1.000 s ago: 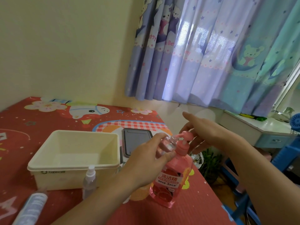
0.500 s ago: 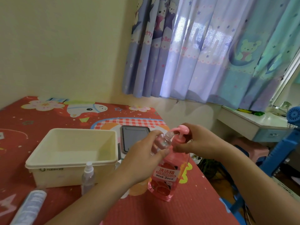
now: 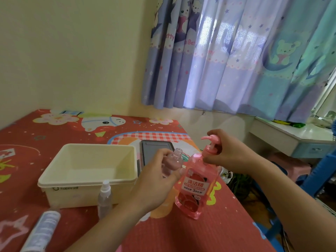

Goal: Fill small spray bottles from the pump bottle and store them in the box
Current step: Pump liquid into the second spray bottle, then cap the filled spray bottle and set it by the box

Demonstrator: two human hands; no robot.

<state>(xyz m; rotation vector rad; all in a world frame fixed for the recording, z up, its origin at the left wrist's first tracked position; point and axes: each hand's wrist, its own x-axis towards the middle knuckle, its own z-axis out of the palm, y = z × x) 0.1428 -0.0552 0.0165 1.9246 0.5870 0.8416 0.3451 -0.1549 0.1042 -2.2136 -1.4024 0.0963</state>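
The left hand [image 3: 156, 182] holds an uncapped small spray bottle [image 3: 173, 160] in a curled grip, tilted so its open neck points toward 1 o'clock, just below and short of the pump spout. The right hand [image 3: 223, 151] has its grip wrapped round the pink pump head [image 3: 211, 142] of the pump bottle [image 3: 197, 186], which stands on the bench [image 3: 163, 231] just right of the left hand.

The spout tip sits above and to the right of the small neck, not over it, as far as this view shows. A press now would likely drop soap on the left hand's fingers or down the pump bottle's label. The neck is narrow, so even a small misalignment risks a miss.

The pump bottle has no hand on its body; a hard or off-centre press could tip it toward the bench edge at 4 o'clock.

A second spray bottle [image 3: 105, 197], capped, stands at 8 o'clock from the left hand, touching or just in front of the box [image 3: 87, 190]; the left forearm could knock it over. The box appears to hold no bottles, so storing is all to come.
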